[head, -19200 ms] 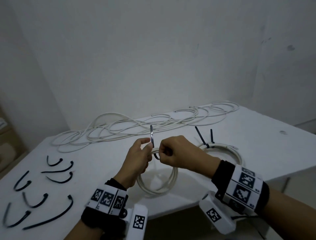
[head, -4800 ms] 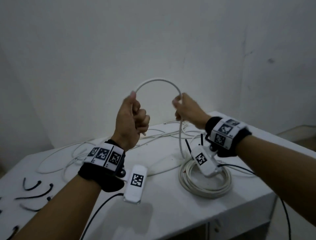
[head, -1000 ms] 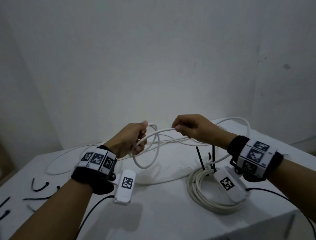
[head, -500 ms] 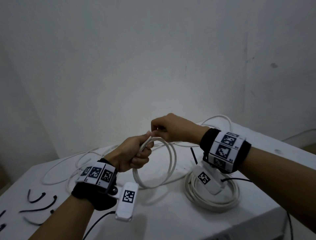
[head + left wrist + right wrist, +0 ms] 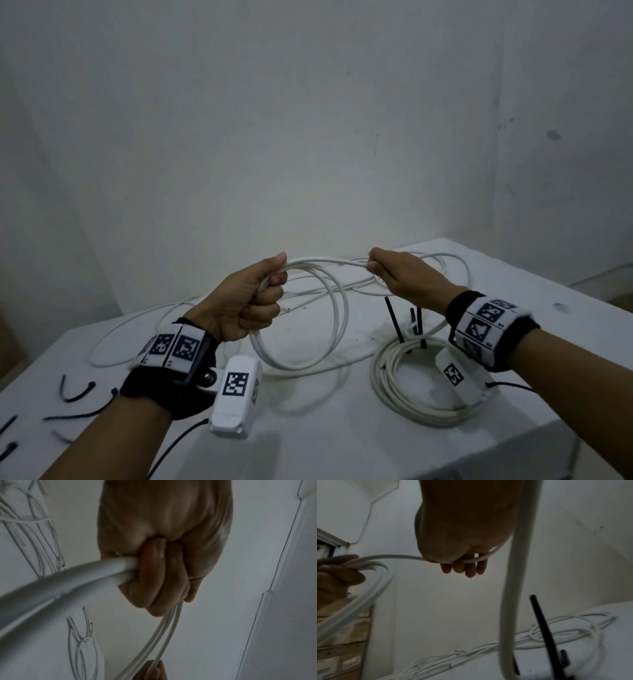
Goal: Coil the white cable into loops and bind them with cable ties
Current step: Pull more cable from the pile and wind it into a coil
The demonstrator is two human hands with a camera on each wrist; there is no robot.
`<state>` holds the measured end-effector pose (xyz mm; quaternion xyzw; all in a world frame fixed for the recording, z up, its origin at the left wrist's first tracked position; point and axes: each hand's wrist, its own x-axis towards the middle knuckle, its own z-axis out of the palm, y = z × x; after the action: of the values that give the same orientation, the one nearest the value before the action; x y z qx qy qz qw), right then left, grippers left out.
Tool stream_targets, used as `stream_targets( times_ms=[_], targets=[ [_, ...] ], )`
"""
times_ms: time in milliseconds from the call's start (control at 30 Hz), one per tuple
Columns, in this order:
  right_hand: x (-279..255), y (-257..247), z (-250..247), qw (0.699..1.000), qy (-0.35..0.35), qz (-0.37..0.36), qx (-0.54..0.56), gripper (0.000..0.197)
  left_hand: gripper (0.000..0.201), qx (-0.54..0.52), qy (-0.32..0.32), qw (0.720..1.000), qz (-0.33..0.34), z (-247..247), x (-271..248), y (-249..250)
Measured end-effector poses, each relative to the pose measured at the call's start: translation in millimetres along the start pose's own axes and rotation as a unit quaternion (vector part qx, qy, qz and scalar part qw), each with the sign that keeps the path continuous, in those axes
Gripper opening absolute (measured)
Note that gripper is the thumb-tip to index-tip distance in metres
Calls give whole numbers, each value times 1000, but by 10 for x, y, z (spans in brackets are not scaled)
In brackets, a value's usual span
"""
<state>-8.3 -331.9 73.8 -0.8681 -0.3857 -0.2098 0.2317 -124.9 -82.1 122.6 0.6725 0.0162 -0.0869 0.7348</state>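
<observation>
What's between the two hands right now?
A short, nearly straight run of white cable spans from left hand to right hand, clearest in the head view.

Right hand (image 5: 464, 524): fingers curled round thin white round cable (image 5: 397, 557)
Left hand (image 5: 337, 574): grips looped cable strands
Upright black plastic cable tie (image 5: 544, 632): foreground, blurred
White table (image 5: 607, 655): loose cable lies across it

Bound coil (image 5: 404, 394) right on table (image 5: 342, 438) (loose ties (image 5: 73, 394) left)
</observation>
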Motion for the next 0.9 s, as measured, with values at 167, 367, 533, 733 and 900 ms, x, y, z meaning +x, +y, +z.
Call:
stream_targets(
  times_ms=[167, 367, 533, 733, 900],
  targets=[
    [119, 33, -82, 989, 80, 19, -123, 32, 40, 41, -13, 999, -30, 0, 23, -78],
    [192, 65, -64, 979, 96, 62, -170, 37, 43, 43, -38, 997, -55, -35, 39, -106],
    [177, 79, -9, 975, 86, 113, -174, 39, 44, 40, -49, 996, -62, -35, 53, -141],
    [60, 60, 177, 988, 11, 121, -94, 39, 43, -72, -56, 996, -14, -80, 90, -92],
    [-78, 220, 333, 993, -38, 102, -45, 35, 43, -147, -40, 987, 42, -189, 75, 36]
  ],
)
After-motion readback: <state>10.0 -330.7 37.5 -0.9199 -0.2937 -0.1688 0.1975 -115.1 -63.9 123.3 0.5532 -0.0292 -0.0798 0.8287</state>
